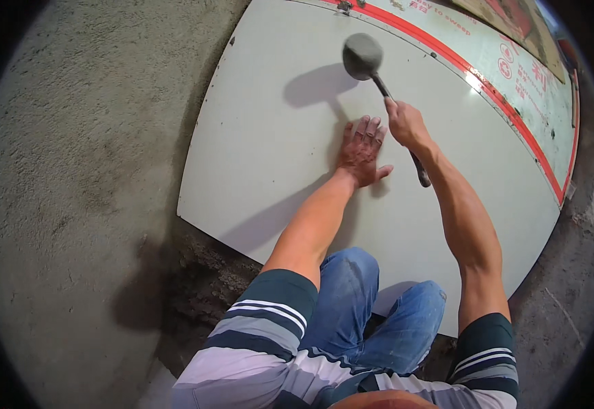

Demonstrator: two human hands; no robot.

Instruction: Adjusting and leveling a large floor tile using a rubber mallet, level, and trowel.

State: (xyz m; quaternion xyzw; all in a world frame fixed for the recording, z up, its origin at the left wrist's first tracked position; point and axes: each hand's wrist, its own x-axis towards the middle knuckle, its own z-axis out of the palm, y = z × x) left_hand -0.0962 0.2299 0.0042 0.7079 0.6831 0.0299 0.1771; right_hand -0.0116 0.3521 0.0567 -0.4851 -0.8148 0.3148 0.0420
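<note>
Grey-headed mallet (363, 56) held above white slab (406, 218), handle wrapped mid-length by closed right hand (407, 125). Long axis slanted from head, over slab's far part, back toward slab's near right. Left hand (361, 151), empty, laid flat around slab's middle, fingers slightly spread; mallet head positioned beyond its fingertips.

white slab (249, 150) (lightly specked), left hand (361, 154) flat on it

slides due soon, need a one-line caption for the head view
Left hand spread flat on a white tile, right hand holding a mallet over it.
</note>
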